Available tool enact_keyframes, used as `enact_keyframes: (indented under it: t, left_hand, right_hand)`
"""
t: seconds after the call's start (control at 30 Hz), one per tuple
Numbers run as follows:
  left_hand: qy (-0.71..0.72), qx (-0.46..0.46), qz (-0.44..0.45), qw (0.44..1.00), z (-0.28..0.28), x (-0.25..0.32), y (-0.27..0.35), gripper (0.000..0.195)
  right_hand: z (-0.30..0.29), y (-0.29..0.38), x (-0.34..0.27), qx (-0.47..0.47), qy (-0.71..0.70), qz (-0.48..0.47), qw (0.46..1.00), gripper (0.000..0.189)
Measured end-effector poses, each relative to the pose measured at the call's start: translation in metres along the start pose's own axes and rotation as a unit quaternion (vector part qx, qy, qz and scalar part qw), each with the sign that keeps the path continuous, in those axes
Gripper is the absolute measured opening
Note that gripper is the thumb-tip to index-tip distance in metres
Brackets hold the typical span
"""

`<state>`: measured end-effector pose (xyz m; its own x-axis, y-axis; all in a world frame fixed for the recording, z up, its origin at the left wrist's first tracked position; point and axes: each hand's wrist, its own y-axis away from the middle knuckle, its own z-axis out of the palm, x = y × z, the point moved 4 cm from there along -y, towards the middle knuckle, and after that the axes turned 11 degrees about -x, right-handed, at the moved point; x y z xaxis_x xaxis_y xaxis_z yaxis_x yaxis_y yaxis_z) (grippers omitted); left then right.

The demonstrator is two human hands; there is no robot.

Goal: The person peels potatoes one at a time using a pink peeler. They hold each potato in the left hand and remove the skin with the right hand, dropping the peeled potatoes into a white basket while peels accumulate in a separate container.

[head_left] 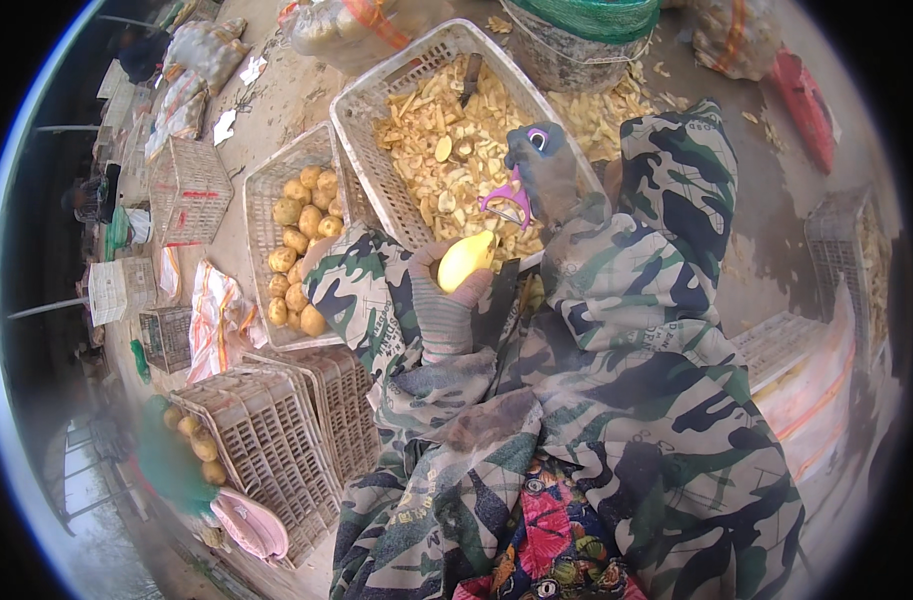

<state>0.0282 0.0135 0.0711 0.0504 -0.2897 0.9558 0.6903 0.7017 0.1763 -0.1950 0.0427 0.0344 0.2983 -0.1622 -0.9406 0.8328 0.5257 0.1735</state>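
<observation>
In my left hand [445, 300], which wears a striped knit glove with bare fingertips, sits a peeled yellow potato [465, 260]. My right hand [550, 176], in a dark dirty glove, grips a purple-pink Y-shaped peeler [510, 199], its blade a short way above and to the right of the potato. Both hands are over the near end of a white plastic crate [366, 146] heaped with potato peelings [456, 165]. A dark-handled tool [470, 79] lies on the peelings at the crate's far end.
Left of the peelings stands a crate [255, 225] of unpeeled potatoes [299, 247]. A dirty bucket [576, 56] with green netting is beyond. Stacked crates [261, 427], a pink slipper [252, 525] and a woven sack [216, 319] lie at left. More peelings [595, 120] cover the floor.
</observation>
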Motion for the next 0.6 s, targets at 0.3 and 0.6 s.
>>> enact_keyframes:
  t: [0.3,0.6]
  left_hand:
    - [0.091,-0.005,-0.009,0.996,0.014,-0.012,0.001,0.058]
    - [-0.042,0.008,0.033,0.999,0.022,0.013,0.008,0.060]
  right_hand:
    - [-0.010,0.000,0.007,0.010,-0.007,-0.070,0.997,0.019]
    - [-0.004,0.001,0.026,0.006,0.100,0.018,0.995,0.017]
